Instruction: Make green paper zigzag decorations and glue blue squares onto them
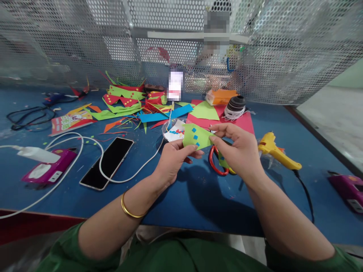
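Between my hands is a piece of green paper (202, 138) with several small blue squares on its left part. My left hand (172, 158) pinches its lower left edge, thumb on top. My right hand (236, 151) grips the right end between thumb and fingers. Scissors with red handles (218, 166) lie on the table just under my right hand, which partly hides them. Behind the paper stands a small round dish (167, 132) with white paper and tiny red and blue bits in it.
A yellow glue gun (278, 151) lies at right. A black phone (107, 162), white cable and purple power strip (53, 166) lie at left. Coloured paper strips and masks (121, 100) are piled behind, near a thread spool (235, 107) and a mesh screen (99, 45).
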`<act>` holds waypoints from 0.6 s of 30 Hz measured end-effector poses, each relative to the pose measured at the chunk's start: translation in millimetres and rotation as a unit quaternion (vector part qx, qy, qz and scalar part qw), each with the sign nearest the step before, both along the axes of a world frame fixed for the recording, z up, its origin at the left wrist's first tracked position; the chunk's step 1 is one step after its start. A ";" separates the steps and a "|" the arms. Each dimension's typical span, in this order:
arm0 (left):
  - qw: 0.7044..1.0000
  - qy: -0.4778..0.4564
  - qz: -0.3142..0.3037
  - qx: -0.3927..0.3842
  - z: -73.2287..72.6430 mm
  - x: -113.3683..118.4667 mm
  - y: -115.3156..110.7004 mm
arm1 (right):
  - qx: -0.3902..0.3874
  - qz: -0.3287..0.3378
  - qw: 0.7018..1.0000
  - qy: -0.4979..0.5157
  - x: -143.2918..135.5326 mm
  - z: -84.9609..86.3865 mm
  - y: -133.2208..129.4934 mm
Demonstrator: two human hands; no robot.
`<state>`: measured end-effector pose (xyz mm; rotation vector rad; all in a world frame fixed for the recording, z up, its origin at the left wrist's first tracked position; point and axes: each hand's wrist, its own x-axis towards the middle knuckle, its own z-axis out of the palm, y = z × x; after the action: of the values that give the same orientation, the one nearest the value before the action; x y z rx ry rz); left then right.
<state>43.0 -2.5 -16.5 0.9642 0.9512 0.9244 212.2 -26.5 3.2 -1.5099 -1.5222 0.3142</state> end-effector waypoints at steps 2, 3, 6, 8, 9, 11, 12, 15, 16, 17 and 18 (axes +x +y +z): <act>1.000 -0.002 -0.002 -0.004 0.4 0.0 0.1 | -0.005 -0.001 1.000 0.004 0.2 -0.5 0.4; 1.000 -0.003 -0.001 -0.005 0.5 0.0 0.2 | -0.007 -0.001 1.000 0.006 0.3 -0.5 0.5; 1.000 0.002 0.002 0.000 0.5 0.1 0.2 | -0.006 -0.003 1.000 0.011 0.1 0.0 0.3; 1.000 -0.003 0.002 0.000 0.3 -0.1 0.2 | -0.003 -0.003 1.000 0.011 0.0 0.6 0.0; 1.000 -0.011 0.001 -0.002 0.1 -0.3 0.2 | -0.003 -0.003 1.000 0.010 -0.1 0.7 -0.2; 1.000 -0.028 -0.003 -0.004 -0.1 -0.6 0.3 | -0.004 -0.005 1.000 0.008 -0.3 0.9 -0.3; 0.999 -0.033 -0.005 -0.004 -0.2 -0.8 0.4 | -0.004 -0.007 1.000 0.009 -0.5 0.8 -0.3; 1.000 -0.028 -0.005 0.003 -0.2 -1.0 0.5 | -0.003 -0.009 1.000 0.011 -0.6 0.5 -0.1; 1.000 -0.025 -0.005 0.005 -0.2 -0.9 0.4 | -0.002 -0.009 1.000 0.011 -0.6 0.4 0.0; 1.000 -0.023 -0.004 0.008 -0.3 -0.9 0.4 | -0.002 -0.008 1.000 0.011 -0.4 0.3 0.1; 1.000 -0.023 -0.004 0.011 -0.3 -0.9 0.4 | -0.003 -0.008 1.000 0.010 -0.2 0.2 0.3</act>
<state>42.1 -2.1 -16.9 0.9607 0.8988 0.9482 211.9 -26.2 3.4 -1.5172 -1.4941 0.3244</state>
